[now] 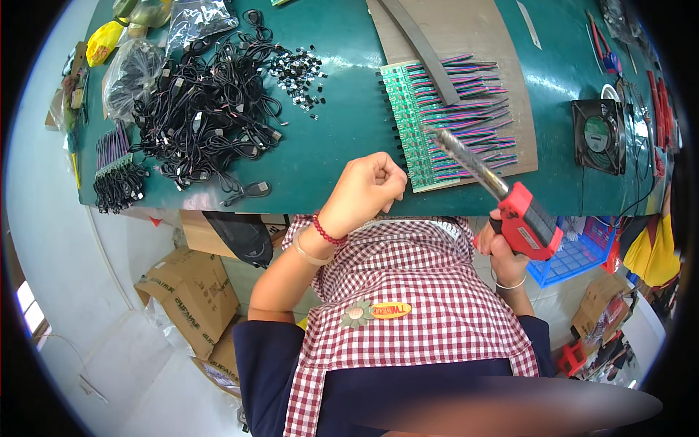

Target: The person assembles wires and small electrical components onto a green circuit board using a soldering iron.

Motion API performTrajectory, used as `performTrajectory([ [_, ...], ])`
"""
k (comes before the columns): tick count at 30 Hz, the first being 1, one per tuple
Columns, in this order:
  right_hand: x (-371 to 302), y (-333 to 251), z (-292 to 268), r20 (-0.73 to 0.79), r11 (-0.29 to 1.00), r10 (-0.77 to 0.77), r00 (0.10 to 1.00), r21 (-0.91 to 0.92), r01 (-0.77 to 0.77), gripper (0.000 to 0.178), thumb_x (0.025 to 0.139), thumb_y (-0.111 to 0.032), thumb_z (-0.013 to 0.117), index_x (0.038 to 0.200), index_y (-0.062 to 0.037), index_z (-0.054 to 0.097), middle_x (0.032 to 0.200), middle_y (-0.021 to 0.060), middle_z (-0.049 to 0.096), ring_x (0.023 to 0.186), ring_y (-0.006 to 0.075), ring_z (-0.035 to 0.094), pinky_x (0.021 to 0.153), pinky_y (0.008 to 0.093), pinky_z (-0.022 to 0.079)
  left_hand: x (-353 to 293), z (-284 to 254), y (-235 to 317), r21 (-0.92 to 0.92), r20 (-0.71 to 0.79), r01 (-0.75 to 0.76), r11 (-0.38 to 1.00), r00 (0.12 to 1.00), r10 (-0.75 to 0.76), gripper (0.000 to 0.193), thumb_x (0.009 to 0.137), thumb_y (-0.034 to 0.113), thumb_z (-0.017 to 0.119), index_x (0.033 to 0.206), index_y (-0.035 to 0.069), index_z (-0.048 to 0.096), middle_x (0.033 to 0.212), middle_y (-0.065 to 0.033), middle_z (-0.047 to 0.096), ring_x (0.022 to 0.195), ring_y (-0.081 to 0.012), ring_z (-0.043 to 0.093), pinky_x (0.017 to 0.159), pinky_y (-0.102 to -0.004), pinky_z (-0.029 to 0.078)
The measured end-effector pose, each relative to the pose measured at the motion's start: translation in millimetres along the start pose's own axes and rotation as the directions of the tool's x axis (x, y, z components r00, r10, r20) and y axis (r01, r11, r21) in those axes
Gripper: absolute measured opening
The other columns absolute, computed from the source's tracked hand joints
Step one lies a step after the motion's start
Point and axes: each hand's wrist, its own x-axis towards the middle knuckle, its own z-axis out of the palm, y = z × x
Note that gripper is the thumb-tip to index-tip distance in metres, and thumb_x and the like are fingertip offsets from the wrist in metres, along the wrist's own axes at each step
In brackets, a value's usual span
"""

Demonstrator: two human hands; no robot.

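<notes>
My right hand [504, 253] grips the handle of a red and black soldering gun [530, 222]. Its metal barrel points up and left, and the tip appears over a panel of green circuit boards [409, 135]. Rows of thin coloured wires [473, 113] run rightward from the boards, and small black parts line their left edge. Just left of the panel's near corner, my left hand [368, 182] is closed with its fingers curled together; whatever they may hold is hidden. A grey metal bar [426, 58] lies across the wires and the brown board [520, 138] beneath.
A large heap of black cables [207, 109] covers the left of the green table [331, 135], beside scattered small black connectors [298, 73]. Finished-looking wired boards [114, 164] lie at the far left. At right stands a black fan [598, 135]. Cardboard boxes [193, 295] sit below left.
</notes>
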Motion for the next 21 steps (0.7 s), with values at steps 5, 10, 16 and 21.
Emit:
performTrajectory([
  [5,-26,8,-21,0.122,0.959,0.158,0.980,0.216,-0.181,0.042,0.083,-0.013,0.059,0.122,0.0005,0.047,0.070,0.0032,0.052,0.062,0.0127,0.048,0.059,0.0283,0.041,4,0,6,0.001,0.033,0.036,0.999,0.999,-0.036,0.008,0.084,0.005,0.055,0.079,-0.001,0.051,0.066,-0.0047,0.057,0.050,-0.0043,0.047,0.045,-0.0177,0.036],
  [10,-32,15,-18,0.105,0.984,0.156,0.982,0.074,-0.164,0.038,0.084,-0.019,0.059,0.113,0.0019,0.047,0.057,0.0041,0.046,0.049,0.0130,0.043,0.049,0.0283,0.037,7,-1,7,0.049,0.039,0.041,0.998,0.998,-0.043,0.012,0.083,0.008,0.054,0.075,-0.001,0.052,0.063,-0.0048,0.058,0.048,-0.0058,0.049,0.043,-0.0199,0.038],
  [16,-35,17,-19,0.119,0.973,0.211,0.970,0.067,-0.220,0.037,0.083,-0.017,0.058,0.112,0.0022,0.047,0.058,0.0045,0.046,0.050,0.0132,0.043,0.051,0.0293,0.038,6,0,7,0.006,0.032,0.050,0.999,0.998,-0.050,0.013,0.083,0.009,0.054,0.075,-0.001,0.052,0.063,-0.0044,0.057,0.048,-0.0058,0.049,0.043,-0.0196,0.038],
  [21,-35,15,-18,0.101,0.971,0.224,0.969,0.068,-0.231,0.036,0.083,-0.015,0.058,0.112,0.0025,0.047,0.059,0.0050,0.047,0.051,0.0133,0.043,0.052,0.0293,0.038,7,-1,8,-0.005,0.032,0.062,0.998,0.998,-0.061,0.011,0.081,0.007,0.054,0.074,-0.001,0.052,0.063,-0.0043,0.057,0.048,-0.0059,0.049,0.043,-0.0196,0.038],
])
